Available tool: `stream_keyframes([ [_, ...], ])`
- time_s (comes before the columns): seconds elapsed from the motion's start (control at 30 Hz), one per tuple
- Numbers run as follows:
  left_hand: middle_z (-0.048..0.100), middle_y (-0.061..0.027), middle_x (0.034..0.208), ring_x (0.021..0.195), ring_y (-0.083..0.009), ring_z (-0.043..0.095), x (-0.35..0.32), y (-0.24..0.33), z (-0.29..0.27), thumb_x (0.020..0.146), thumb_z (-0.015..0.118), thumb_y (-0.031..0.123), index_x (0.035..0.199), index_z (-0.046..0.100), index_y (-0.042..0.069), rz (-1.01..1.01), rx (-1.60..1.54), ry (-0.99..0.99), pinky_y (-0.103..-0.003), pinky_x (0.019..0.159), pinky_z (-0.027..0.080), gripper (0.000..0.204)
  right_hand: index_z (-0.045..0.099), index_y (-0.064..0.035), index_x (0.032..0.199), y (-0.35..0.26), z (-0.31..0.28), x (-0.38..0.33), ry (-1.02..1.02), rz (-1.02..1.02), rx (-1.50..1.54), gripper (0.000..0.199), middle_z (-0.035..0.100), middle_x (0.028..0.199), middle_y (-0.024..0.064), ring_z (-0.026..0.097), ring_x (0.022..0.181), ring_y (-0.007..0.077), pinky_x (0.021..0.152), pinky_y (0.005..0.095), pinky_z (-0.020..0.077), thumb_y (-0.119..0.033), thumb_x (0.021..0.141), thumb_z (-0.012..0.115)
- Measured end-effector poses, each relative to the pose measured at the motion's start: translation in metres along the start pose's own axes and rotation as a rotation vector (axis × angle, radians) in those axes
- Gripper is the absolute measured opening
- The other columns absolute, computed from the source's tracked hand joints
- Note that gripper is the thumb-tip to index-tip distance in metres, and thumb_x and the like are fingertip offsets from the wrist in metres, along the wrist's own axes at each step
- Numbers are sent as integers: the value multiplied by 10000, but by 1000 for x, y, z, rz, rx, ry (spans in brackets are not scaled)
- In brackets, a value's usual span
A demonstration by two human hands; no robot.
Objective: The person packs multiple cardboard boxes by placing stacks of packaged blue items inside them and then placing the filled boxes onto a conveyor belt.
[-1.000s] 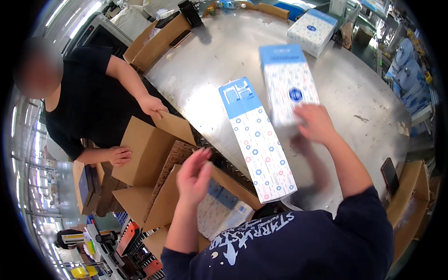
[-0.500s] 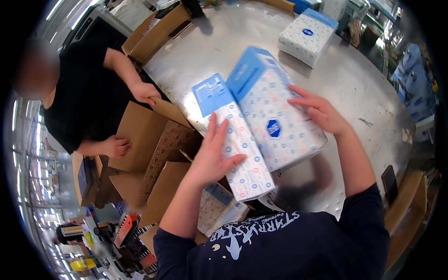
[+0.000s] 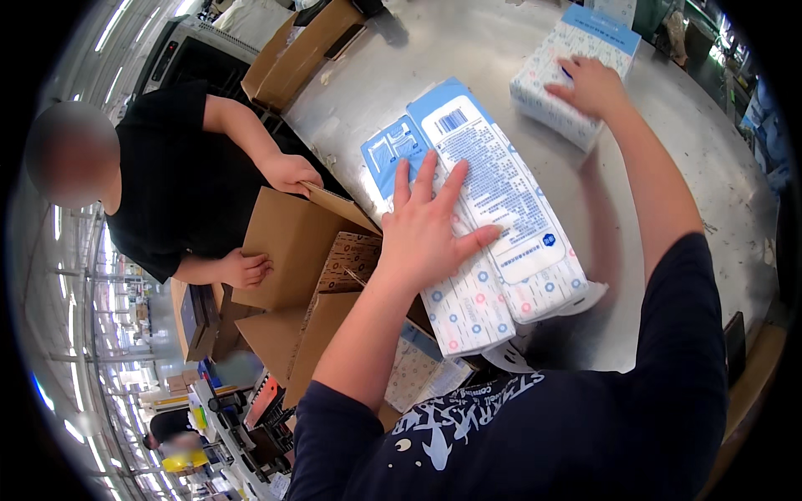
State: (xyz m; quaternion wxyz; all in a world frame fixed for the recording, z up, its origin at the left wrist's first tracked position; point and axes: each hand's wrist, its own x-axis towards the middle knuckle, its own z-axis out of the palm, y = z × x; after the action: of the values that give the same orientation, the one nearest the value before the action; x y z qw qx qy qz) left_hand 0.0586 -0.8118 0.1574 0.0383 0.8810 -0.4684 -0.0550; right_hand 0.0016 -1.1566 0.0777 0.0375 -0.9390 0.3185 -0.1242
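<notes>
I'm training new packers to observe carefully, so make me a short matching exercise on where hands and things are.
Column one
1. Left hand
2. Right hand
3. Co-worker's hands
4. Open carton

Column two
A. Over the top of the far box
B. Brown, beside the metal table
C. Fingers spread over two boxes lying side by side
D. At the carton's flaps

Pairs: 1-C, 2-A, 3-D, 4-B
</notes>
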Motion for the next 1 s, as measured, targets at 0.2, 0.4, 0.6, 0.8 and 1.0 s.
stream_keyframes([
  [0.2,218,-126,1538,1441,-356,60,2,1,-9,766,640,595,1442,366,224,-43,-2,-51,-598,1047,277,818,663,-140,1118,37,-45,-110,-14,-93,69,424,619,1155,76,553,1096,258,1007,442,378,-430,808,644],
  [0.4,228,-46,1546,1442,-358,56,8,-7,-9,780,597,645,1404,429,293,161,-24,-69,-668,1006,283,736,493,-12,1309,102,15,-120,-54,608,1560,522,583,1223,143,591,1062,209,925,347,468,-273,872,606],
  [0.6,245,-71,1534,1434,-394,56,-38,16,-6,792,633,577,1367,481,290,253,-34,-124,-629,1028,290,660,425,-11,1384,55,-19,-166,-322,268,1780,540,552,1286,128,586,1079,190,890,307,484,-172,882,541],
  [0.8,29,-258,1533,1418,-363,169,-74,-11,17,754,770,298,1460,217,36,-200,-753,210,-422,1116,275,933,498,-106,1360,50,-104,-194,-621,367,1351,487,569,1292,91,608,1026,206,842,307,495,-242,899,574],
  [1.0,526,-166,1292,1105,-246,585,-84,-24,19,867,633,138,1414,293,22,-367,-1398,-77,-373,909,497,654,529,-107,1330,-7,-20,-216,-782,264,1844,483,614,1221,112,643,927,259,819,332,505,-327,907,603],
])
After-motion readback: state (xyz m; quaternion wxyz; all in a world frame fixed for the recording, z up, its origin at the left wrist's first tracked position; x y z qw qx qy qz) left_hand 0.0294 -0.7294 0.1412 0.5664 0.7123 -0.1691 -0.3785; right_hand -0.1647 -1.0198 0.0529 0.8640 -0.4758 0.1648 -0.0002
